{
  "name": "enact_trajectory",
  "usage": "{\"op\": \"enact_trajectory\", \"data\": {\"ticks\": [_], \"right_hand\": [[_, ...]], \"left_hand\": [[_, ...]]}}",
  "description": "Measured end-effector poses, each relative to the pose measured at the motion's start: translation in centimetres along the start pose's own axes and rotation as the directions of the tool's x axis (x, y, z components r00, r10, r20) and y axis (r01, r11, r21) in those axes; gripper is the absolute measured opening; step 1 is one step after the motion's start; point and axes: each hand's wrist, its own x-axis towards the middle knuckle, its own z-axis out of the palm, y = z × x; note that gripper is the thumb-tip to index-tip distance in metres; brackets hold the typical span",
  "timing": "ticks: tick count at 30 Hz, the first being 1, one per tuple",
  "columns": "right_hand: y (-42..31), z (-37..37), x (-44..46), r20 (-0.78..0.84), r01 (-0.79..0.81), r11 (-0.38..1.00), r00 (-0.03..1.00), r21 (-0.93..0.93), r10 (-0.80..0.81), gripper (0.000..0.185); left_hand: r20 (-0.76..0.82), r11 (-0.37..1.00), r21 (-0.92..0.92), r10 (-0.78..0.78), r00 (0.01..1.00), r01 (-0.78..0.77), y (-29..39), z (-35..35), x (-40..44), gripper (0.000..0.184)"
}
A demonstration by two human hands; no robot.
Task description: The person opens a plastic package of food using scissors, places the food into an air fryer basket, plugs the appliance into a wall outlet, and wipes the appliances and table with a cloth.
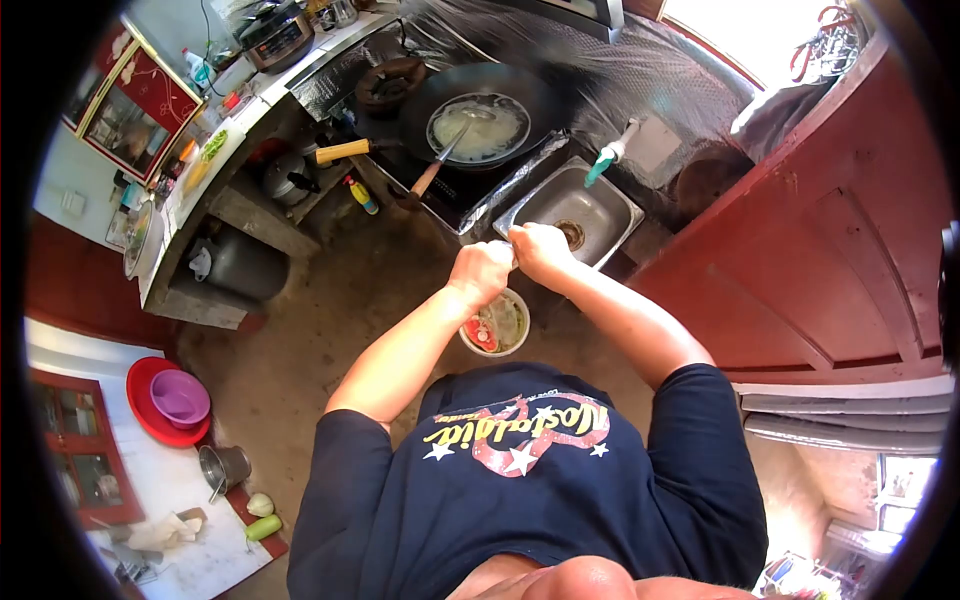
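Observation:
My left hand (482, 272) and my right hand (541, 252) are closed in fists side by side, at the near left edge of the metal sink (607, 222). Something small and pale shows between them, too hidden to name. Below the hands, on the floor, is a white bucket (524, 318) with red and pale scraps in it. A green-tipped tap (600, 166) reaches over the sink. Left of the sink, a black wok (415, 107) on the stove holds cloudy liquid, with a wooden-handled ladle (427, 178) resting in it.
A curved counter (245, 118) with a rice cooker (275, 38) runs along the left. A yellow bottle (361, 195) and a lidded pot (289, 178) are beneath it. Red basin (143, 400) at lower left; a red door (810, 260) at right.

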Motion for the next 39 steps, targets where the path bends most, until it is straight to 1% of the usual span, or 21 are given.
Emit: {"op": "enact_trajectory", "data": {"ticks": [2, 4, 9, 11, 12, 15, 16, 19, 21, 22, 24, 25, 27, 28, 30, 31, 33, 35, 37, 38, 39], "right_hand": [[0.9, 2.3, -0.2, -0.029, -0.018, 1.000, 0.999, -0.006, 0.018, 0.014], [1.5, 4.2, -0.9, -0.014, -0.114, 0.993, 0.993, -0.024, 0.113, 0.015], [1.9, 6.2, -2.3, -0.042, -0.172, 0.985, 0.984, 0.033, 0.173, 0.014], [2.1, 6.3, -2.5, 0.031, -0.251, 0.968, 0.968, 0.007, 0.251, 0.013], [2.3, 6.5, -2.7, -0.022, -0.247, 0.968, 0.968, 0.036, 0.248, 0.011], [2.8, 7.4, -2.9, 0.011, -0.307, 0.951, 0.952, 0.026, 0.307, 0.015], [2.7, 7.7, -3.1, -0.102, -0.249, 0.965, 0.961, 0.078, 0.256, 0.008], [2.7, 7.8, -2.9, -0.083, -0.276, 0.958, 0.956, 0.079, 0.282, 0.009], [2.8, 7.5, -2.8, -0.047, -0.281, 0.958, 0.958, 0.052, 0.283, 0.009], [3.5, 7.5, -2.9, -0.021, -0.296, 0.940, 0.953, 0.170, 0.304, 0.010], [4.6, 7.5, -2.9, -0.012, -0.257, 0.897, 0.960, 0.358, 0.280, 0.014], [4.4, 6.9, -2.9, -0.034, -0.232, 0.892, 0.963, 0.389, 0.266, 0.013], [4.2, 6.1, -3.2, 0.010, -0.229, 0.823, 0.965, 0.521, 0.262, 0.018], [3.9, 5.5, -3.4, 0.014, -0.228, 0.824, 0.966, 0.519, 0.258, 0.018], [3.4, 4.0, -3.8, 0.346, -0.535, 0.492, 0.836, 0.687, 0.427, 0.029], [3.1, 3.4, -4.3, 0.370, -0.540, 0.406, 0.826, 0.737, 0.426, 0.039], [2.5, 2.9, -5.2, 0.425, -0.653, 0.385, 0.735, 0.652, 0.528, 0.045], [1.8, 2.9, -5.7, 0.604, -0.777, 0.282, 0.619, 0.562, 0.502, 0.048], [1.4, 3.8, -6.3, 0.602, -0.770, 0.304, 0.632, 0.562, 0.487, 0.046], [1.6, 4.5, -6.4, 0.519, -0.741, 0.345, 0.657, 0.576, 0.546, 0.041], [2.1, 4.8, -6.5, 0.517, -0.741, 0.344, 0.657, 0.576, 0.549, 0.041]], "left_hand": [[0.048, 1.000, 0.009, -0.024, 0.999, 0.024, -0.2, 1.6, 0.0, 0.007], [0.156, 0.995, 0.050, -0.093, 0.983, 0.087, 0.1, 3.0, -0.4, 0.008], [0.245, 0.987, 0.034, -0.163, 0.956, 0.160, 0.8, 4.2, -1.6, 0.009], [0.210, 0.991, 0.014, -0.131, 0.969, 0.131, 1.3, 4.4, -2.0, 0.008], [0.215, 0.991, 0.013, -0.133, 0.968, 0.133, 1.2, 4.4, -2.4, 0.008], [0.180, 0.995, 0.006, -0.099, 0.979, 0.100, 0.8, 4.7, -3.6, 0.007], [0.150, 0.999, 0.001, -0.054, 0.987, 0.055, 0.7, 4.7, -4.0, 0.006], [0.124, 1.000, 0.021, -0.019, 0.992, 0.017, 0.6, 4.5, -4.6, 0.006], [0.044, 0.998, -0.057, -0.033, 0.998, 0.036, 0.7, 3.9, -4.8, 0.003], [0.040, 0.998, -0.057, -0.040, 0.998, 0.042, 1.1, 3.6, -4.8, 0.003], [-0.042, 0.920, -0.226, -0.339, 0.940, 0.321, 1.3, 2.6, -4.9, 0.018], [-0.041, 0.853, -0.353, -0.424, 0.905, 0.384, 0.9, 2.6, -4.9, 0.025], [-0.080, 0.866, -0.347, -0.411, 0.908, 0.361, 0.8, 3.0, -5.3, 0.024], [-0.081, 0.863, -0.349, -0.416, 0.906, 0.366, 0.9, 3.2, -5.4, 0.024], [-0.110, 0.908, -0.272, -0.359, 0.927, 0.319, 0.9, 3.9, -5.4, 0.018], [-0.114, 0.909, -0.273, -0.357, 0.927, 0.316, 0.8, 4.3, -5.3, 0.018], [-0.152, 0.960, -0.142, -0.263, 0.953, 0.243, 0.8, 5.1, -5.4, 0.012], [-0.152, 0.969, -0.115, -0.233, 0.961, 0.217, 1.3, 5.5, -5.4, 0.007], [-0.207, 0.989, -0.101, -0.127, 0.970, 0.108, 2.0, 6.0, -4.9, 0.007], [-0.205, 0.992, -0.092, -0.098, 0.974, 0.081, 2.3, 6.0, -4.8, 0.008], [-0.205, 0.993, -0.093, -0.095, 0.974, 0.077, 2.5, 6.2, -4.7, 0.008]]}}
